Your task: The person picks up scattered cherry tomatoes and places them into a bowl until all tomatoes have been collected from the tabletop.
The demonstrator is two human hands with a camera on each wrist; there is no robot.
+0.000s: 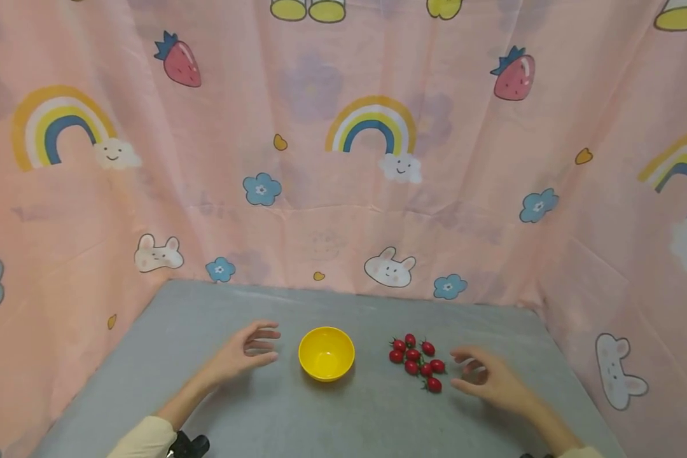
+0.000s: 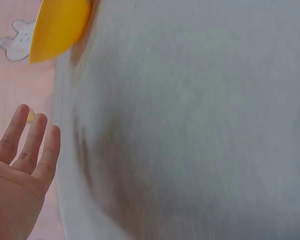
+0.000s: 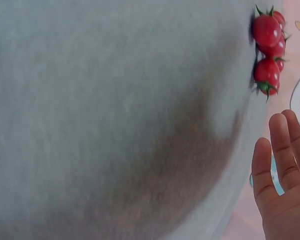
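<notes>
A loose cluster of red cherry tomatoes (image 1: 413,355) with green stems lies on the grey desk (image 1: 372,420), in the lower part of the head view, right of centre. Left of them, at the lower middle, a glossy yellow bowl (image 1: 326,353) stands upright. The right hand (image 1: 486,378) is just beside the cluster on its right, thumb and fingers apart — its fingertips short of the nearest tomatoes. The left hand (image 1: 245,350) is near the bowl's left side, its thumb and fingers likewise parted. The two hands are well apart, with bowl and tomatoes between them. At the lower left, a pale sleeve (image 1: 145,439) meets a black device (image 1: 187,444) at the wrist. Behind the desk, across the upper frame, hangs a pink cloth (image 1: 343,235) — printed with rainbows, strawberries, blue flowers and rabbit faces.
</notes>
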